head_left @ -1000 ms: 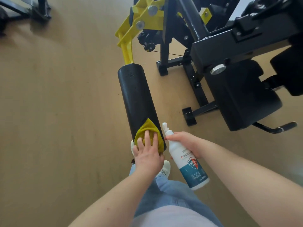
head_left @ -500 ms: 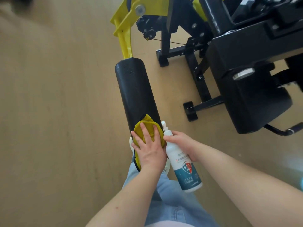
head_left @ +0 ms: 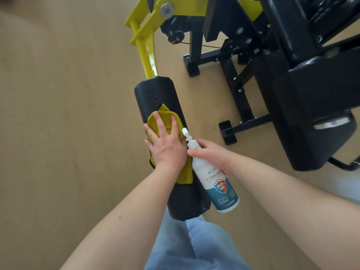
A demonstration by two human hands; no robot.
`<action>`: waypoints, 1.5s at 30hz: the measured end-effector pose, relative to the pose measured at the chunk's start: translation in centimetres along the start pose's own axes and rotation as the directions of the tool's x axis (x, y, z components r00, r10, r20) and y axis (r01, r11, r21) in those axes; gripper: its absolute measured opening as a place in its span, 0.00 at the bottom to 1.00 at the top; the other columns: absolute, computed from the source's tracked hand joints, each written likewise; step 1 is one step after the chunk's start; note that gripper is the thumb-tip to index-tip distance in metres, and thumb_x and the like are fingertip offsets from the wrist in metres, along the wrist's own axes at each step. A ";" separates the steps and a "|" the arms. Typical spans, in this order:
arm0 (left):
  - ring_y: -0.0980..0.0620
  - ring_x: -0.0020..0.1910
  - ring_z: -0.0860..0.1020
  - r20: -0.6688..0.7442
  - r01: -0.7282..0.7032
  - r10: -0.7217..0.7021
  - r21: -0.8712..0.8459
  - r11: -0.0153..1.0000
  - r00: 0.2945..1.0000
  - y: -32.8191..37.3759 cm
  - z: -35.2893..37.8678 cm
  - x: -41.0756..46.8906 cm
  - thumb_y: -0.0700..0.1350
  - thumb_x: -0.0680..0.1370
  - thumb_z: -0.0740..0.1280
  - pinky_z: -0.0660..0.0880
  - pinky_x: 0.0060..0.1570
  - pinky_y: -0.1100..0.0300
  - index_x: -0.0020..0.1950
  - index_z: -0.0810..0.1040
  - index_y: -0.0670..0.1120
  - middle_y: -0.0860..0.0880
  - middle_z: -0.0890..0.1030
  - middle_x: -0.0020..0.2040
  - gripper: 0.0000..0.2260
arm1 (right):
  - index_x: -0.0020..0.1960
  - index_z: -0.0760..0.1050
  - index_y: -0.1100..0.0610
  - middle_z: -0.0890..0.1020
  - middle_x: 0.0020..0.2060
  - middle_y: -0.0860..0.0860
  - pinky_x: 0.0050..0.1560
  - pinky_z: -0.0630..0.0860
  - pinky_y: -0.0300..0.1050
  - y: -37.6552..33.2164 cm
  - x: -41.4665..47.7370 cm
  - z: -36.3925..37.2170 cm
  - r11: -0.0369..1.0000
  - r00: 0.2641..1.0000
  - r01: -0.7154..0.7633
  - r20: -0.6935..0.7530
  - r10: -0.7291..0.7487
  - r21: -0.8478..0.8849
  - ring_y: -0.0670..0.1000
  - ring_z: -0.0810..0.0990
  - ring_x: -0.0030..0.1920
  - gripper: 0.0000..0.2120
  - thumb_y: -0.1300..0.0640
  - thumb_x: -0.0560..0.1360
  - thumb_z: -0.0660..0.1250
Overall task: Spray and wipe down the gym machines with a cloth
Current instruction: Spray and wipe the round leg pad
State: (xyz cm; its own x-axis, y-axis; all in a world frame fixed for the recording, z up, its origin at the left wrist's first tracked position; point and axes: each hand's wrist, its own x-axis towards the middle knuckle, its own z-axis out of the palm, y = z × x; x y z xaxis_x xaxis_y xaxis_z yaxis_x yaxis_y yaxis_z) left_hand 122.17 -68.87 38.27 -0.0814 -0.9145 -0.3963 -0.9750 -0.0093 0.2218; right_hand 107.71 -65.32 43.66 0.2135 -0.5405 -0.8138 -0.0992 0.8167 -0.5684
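A black padded roller (head_left: 157,94) on a yellow lever arm (head_left: 145,53) runs from the machine toward me. My left hand (head_left: 167,147) presses a mustard-yellow cloth (head_left: 165,117) flat onto the roller's middle, fingers straight and spread. The cloth's tail (head_left: 185,176) hangs down the roller below my wrist. My right hand (head_left: 211,154) grips the neck of a white spray bottle (head_left: 220,188) with a teal label, just right of the roller. Its nozzle (head_left: 186,133) points up beside my left hand. Small droplets show on the roller's far end.
The black frame of the gym machine (head_left: 233,75) and its large black seat pad (head_left: 311,117) stand to the right. A black foot (head_left: 227,132) of the frame sits on the tan floor close to my right hand. My jeans-clad legs (head_left: 194,246) are below the roller.
My left hand has slid the cloth up the roller, from its near end toward its middle. The right hand with the bottle has stayed beside it. The view has moved closer.
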 end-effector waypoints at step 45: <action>0.30 0.81 0.48 -0.104 -0.318 0.306 -0.131 0.939 0.946 -4.8 8.3 -19.0 0.56 0.79 0.58 0.58 0.74 0.30 0.72 0.71 0.59 0.48 0.55 0.83 0.21 | 0.58 0.77 0.58 0.84 0.43 0.58 0.46 0.83 0.51 9.0 -6.6 0.7 0.960 0.960 -0.281 -0.011 0.281 -0.002 0.57 0.85 0.40 0.20 0.42 0.78 0.72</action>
State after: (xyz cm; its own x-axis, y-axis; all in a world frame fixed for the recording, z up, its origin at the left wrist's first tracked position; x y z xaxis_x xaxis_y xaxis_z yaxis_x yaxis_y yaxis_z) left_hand 126.66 -48.11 37.35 -0.3537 -0.9103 -0.2150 -0.8627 0.2287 0.4510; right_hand 106.10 -54.27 44.06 0.1668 -0.2915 -0.9419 -0.1572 0.9352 -0.3173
